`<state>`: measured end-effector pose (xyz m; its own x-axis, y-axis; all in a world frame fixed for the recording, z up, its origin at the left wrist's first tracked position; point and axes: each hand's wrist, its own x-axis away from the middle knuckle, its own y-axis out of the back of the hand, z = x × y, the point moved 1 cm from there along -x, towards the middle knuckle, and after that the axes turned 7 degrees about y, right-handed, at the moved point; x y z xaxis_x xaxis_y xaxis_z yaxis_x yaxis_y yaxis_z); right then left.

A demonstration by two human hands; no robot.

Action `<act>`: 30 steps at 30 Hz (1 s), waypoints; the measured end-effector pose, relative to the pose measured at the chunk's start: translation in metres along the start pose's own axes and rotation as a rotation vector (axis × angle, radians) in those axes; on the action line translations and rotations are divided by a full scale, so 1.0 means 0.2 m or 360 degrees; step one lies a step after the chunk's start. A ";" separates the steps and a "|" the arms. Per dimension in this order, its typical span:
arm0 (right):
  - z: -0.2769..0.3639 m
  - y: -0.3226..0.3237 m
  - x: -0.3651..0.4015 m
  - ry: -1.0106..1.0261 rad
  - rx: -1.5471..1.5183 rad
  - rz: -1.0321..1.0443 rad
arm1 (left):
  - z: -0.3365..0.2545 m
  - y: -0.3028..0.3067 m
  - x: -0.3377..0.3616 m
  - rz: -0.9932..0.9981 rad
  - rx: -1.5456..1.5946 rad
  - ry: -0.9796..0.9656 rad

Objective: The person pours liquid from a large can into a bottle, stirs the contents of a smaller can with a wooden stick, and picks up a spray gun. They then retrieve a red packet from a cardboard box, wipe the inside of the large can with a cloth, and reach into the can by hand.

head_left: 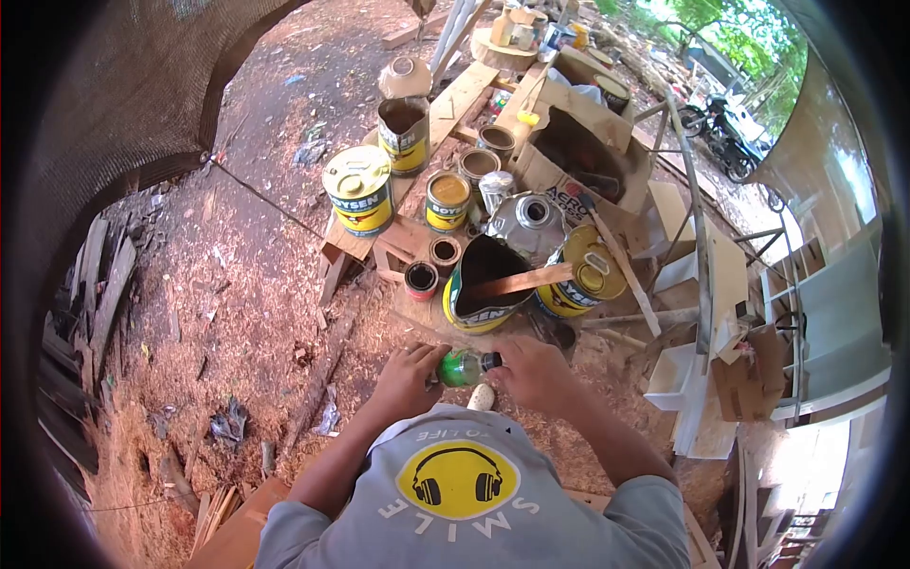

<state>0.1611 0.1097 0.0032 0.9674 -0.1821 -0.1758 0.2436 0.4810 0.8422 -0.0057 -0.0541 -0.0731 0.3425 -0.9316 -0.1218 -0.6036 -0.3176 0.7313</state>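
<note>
The left hand [415, 372] is closed around the green plastic bottle [461, 368]; the right hand [533, 372] pinches its black cap [491, 361]. The bottle is held in front of the open yellow-and-green metal can [483, 289].

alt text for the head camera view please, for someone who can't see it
A person's left hand grips a green bottle while their right hand holds its dark cap. Beyond are yellow-labelled cans, some open, one with a wooden stick across it, on ground strewn with wood shavings.
</note>
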 end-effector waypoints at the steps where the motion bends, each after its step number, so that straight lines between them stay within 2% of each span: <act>1: -0.02 -0.03 0.00 -0.0036 -0.0015 0.0054 | 0.01 0.00 0.01 0.0006 -0.0022 -0.0004; 3: -0.06 -0.09 0.01 -0.0113 -0.0042 0.0157 | 0.04 0.00 0.02 -0.0002 -0.0073 -0.0025; 6: -0.10 -0.18 0.01 0.0020 0.0015 0.0027 | 0.07 -0.02 0.05 -0.0072 -0.0159 -0.0067; 9: -0.11 -0.25 0.00 -0.0272 -0.0165 0.0003 | 0.07 -0.02 0.06 -0.0191 -0.0292 -0.0145; 12: -0.11 -0.30 -0.02 -0.1685 -0.1692 0.0101 | 0.05 0.02 0.05 -0.0305 -0.0502 -0.0268; 14: -0.14 -0.32 -0.01 -0.1725 -0.1745 0.0164 | 0.07 0.03 0.03 -0.0356 -0.0607 -0.0345; 16: -0.10 -0.29 -0.03 -0.1439 -0.1316 -0.0010 | 0.06 0.07 0.01 -0.0305 -0.0435 -0.0320; 18: -0.01 -0.21 -0.05 -0.0804 -0.0406 -0.0380 | 0.05 0.11 -0.02 -0.0218 -0.0246 -0.0276; 21: 0.08 -0.03 -0.12 0.0118 0.0083 -0.0472 | 0.03 0.15 -0.06 -0.0126 -0.0031 -0.0268; 24: 0.10 0.04 -0.10 0.0074 -0.0033 -0.0300 | 0.00 0.17 -0.09 -0.0182 -0.0026 -0.0434; 27: 0.13 0.02 -0.03 -0.0389 -0.0352 -0.0552 | -0.06 0.17 -0.14 -0.0336 -0.0148 -0.0605; 30: 0.12 0.11 -0.02 -0.1342 -0.0732 -0.0632 | -0.17 0.17 -0.21 -0.0369 -0.0304 -0.0705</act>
<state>0.1617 0.1003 0.0335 0.4929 -0.8545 0.1643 0.7082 0.5036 0.4948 -0.0161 -0.0190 -0.0209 0.0893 -0.8394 -0.5361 -0.3924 -0.5243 0.7557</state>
